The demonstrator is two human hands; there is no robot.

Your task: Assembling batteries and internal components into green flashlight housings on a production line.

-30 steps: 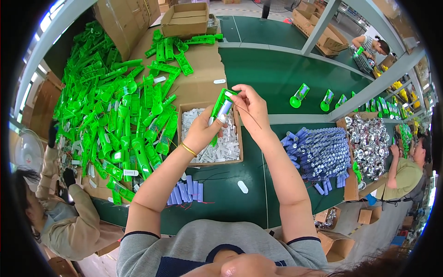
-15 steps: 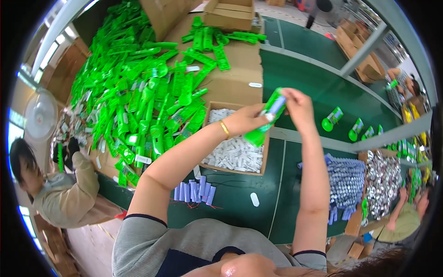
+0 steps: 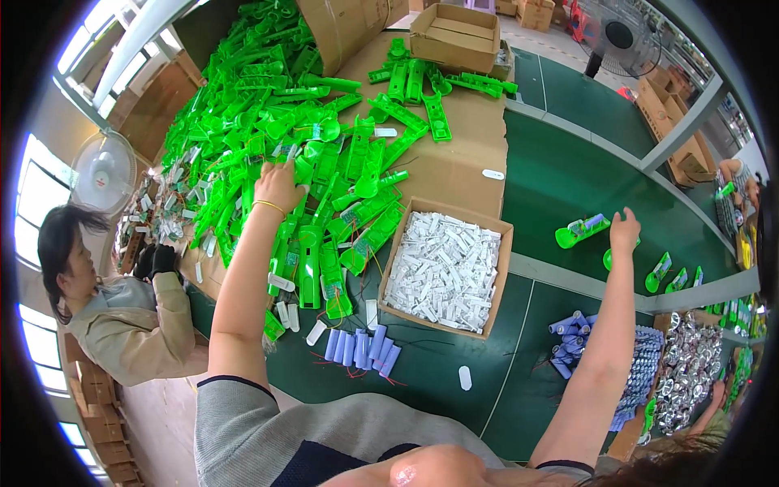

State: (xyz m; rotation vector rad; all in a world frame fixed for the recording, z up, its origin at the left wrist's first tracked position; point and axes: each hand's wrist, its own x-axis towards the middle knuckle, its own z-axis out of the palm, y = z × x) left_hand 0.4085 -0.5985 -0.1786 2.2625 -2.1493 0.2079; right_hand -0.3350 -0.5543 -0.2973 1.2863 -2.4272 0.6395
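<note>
My left hand (image 3: 280, 185), with a thin yellow bracelet on the wrist, reaches into the big pile of green plastic housings (image 3: 357, 154). Its thumb stands apart from the fingers; the fingertips touch the pile beside a small circuit board, and I see nothing held. Out to the right, my right hand (image 3: 623, 234) is open over the green belt. Just left of it lies a green housing (image 3: 574, 234) with a blue cylindrical battery inside. Another housing is partly hidden behind that hand.
A cardboard box (image 3: 505, 268) of small white plastic parts sits in the middle. Several blue batteries (image 3: 361, 349) with wires lie nearer me. More batteries and a box of shiny metal parts (image 3: 688, 365) stand at right. A person (image 3: 122, 308) works at left.
The green housing both hands held now lies on the belt, released. My left hand has moved left to the pile, my right hand outward to the right. The view has shifted.
</note>
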